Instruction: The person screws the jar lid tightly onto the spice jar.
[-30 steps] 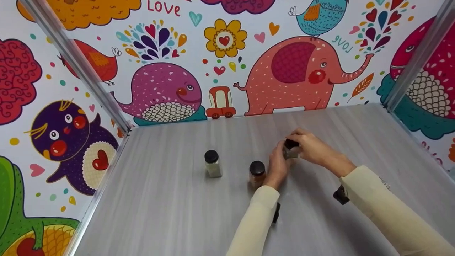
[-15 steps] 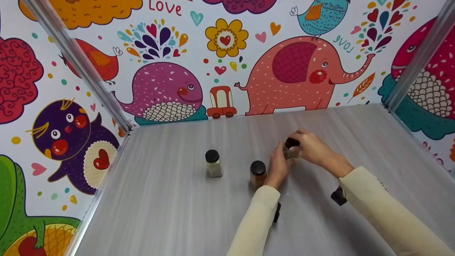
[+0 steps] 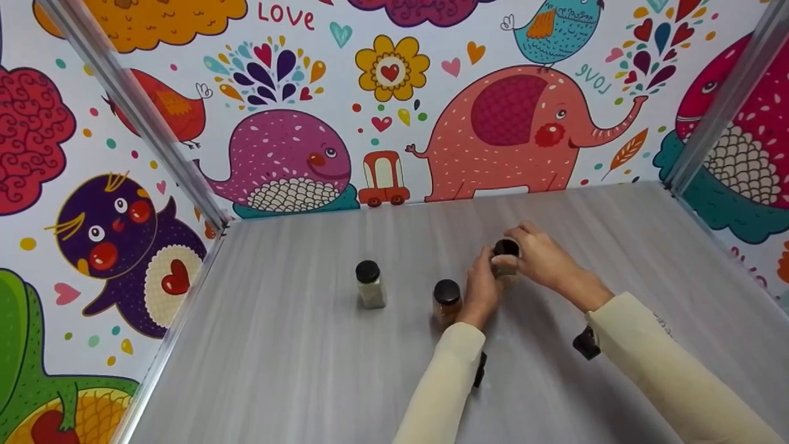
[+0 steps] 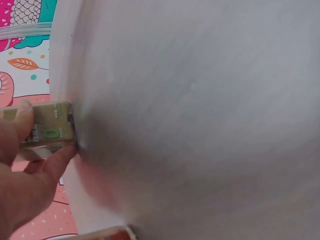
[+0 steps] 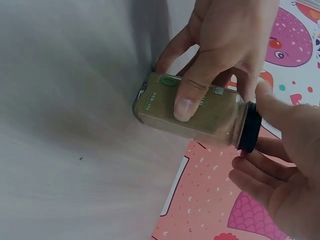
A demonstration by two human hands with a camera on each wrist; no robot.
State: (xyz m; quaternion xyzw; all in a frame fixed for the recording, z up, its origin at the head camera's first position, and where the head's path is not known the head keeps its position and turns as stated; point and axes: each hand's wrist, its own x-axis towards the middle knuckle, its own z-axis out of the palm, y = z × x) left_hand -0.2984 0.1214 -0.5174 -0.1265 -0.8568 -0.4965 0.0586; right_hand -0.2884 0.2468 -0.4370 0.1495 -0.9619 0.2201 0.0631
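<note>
A clear spice jar [image 5: 217, 117] of greenish-brown powder stands upright on the table, with green print on its side. My left hand [image 3: 482, 287] grips its body, the thumb laid along the front in the right wrist view. My right hand [image 3: 545, 259] pinches the black lid [image 5: 250, 128] between thumb and fingers. In the left wrist view the left hand [image 4: 27, 185] holds the jar close to its base. Just left of my left hand stands a second jar [image 3: 447, 311] with reddish-brown contents and a black cap, partly hidden by that hand.
Farther left on the grey table [image 3: 277, 345] stands a third jar [image 3: 371, 293] of pale powder with a black cap. Printed cartoon walls [image 3: 382, 123] rise behind and at the sides, with metal posts [image 3: 718, 105] at the corners.
The right thumb and fingers have shifted slightly around the lid, the thumb now crossing in front of the jar just below it. The left hand and the other jars stay in place.
</note>
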